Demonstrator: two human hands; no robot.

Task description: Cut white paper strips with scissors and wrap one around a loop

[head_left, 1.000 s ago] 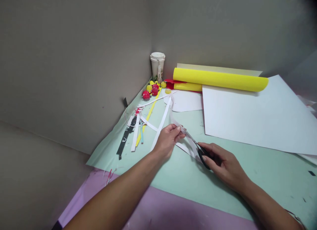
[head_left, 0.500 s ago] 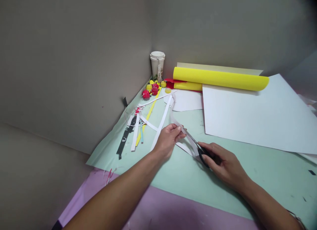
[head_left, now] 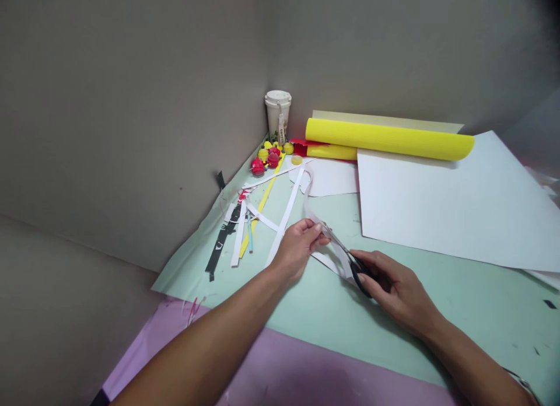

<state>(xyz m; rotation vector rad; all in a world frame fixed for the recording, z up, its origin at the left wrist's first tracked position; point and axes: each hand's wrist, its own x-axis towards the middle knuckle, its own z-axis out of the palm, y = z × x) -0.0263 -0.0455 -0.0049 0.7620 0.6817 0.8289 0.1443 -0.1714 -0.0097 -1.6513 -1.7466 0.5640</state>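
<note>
My left hand (head_left: 301,242) pinches a thin white paper strip (head_left: 310,205) that curls up toward the back of the table. In my right hand (head_left: 391,283) is a pair of scissors (head_left: 359,273) with black handles, its blades pointing left along the strip, their tips near my left fingertips. Part of the strip hangs beside the blades. More white strips (head_left: 286,216) lie left of my left hand, with a yellow strip (head_left: 265,200), a light blue pen (head_left: 250,234) and a black cut piece (head_left: 223,240).
A lidded white cup (head_left: 278,115) stands in the wall corner, behind small red and yellow balls (head_left: 266,155). At the back right, a yellow roll (head_left: 389,139) rests on a large white sheet (head_left: 455,207). Green paper (head_left: 324,312) covers the table over purple (head_left: 297,371).
The strip's upper, curled part has shifted slightly to the right. Both hands and the scissors are nearly where they were.
</note>
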